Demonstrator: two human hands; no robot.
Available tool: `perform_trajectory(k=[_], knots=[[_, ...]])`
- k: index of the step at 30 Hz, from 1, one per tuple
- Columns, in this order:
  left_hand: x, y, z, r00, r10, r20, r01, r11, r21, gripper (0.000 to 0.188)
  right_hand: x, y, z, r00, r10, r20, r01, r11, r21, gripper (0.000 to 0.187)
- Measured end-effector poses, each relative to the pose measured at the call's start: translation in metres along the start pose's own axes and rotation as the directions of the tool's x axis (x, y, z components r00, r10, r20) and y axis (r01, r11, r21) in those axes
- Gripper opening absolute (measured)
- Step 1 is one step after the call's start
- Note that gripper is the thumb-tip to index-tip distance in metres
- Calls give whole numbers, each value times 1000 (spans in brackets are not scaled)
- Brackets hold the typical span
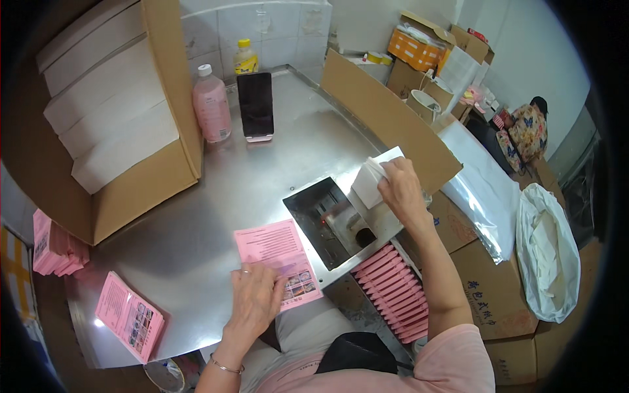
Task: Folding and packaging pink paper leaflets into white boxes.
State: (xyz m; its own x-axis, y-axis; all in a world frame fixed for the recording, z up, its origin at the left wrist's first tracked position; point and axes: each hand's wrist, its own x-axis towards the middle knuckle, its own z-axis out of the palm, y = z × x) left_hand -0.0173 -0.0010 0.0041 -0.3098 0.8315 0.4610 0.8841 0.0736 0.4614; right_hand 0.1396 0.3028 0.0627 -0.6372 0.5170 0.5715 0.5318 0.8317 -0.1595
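Note:
On the metal table, my left hand (257,295) rests on a pink printed sheet or flat bag (278,245), its fingers lying over the lower left part. Beyond the rectangular opening (311,216) in the tabletop, my right hand (403,190) is closed on a white folded tissue stack (368,183). The stack is tilted, with its upper edge between thumb and fingers. A white flat piece (391,154) shows behind it. Inside the opening are dark walls, a metal part and a small red light.
At left stand a carton (173,85) of white stacks and a pile of pink packets (131,318). A phone (255,105) and pink bottle (211,105) stand behind. A cardboard flap (386,111) rises at right; pink packets (393,295) stand in a row below. Another person (524,131) sits far right.

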Motion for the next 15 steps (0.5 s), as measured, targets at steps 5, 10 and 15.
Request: perform_trajectory(k=[5, 10, 15], knots=[[1, 0, 7, 996, 77, 38, -75, 996, -55, 34, -27, -24, 33, 945, -263, -196, 250, 964, -89, 45], [-7, -7, -9, 997, -45, 61, 37, 992, 124, 70, -115, -150, 42, 702, -684, -200, 699, 606, 380, 23], [8, 14, 10, 982, -174, -77, 188, 952, 240, 73, -63, -164, 57, 732, -625, 271, 600, 780, 179, 23]])
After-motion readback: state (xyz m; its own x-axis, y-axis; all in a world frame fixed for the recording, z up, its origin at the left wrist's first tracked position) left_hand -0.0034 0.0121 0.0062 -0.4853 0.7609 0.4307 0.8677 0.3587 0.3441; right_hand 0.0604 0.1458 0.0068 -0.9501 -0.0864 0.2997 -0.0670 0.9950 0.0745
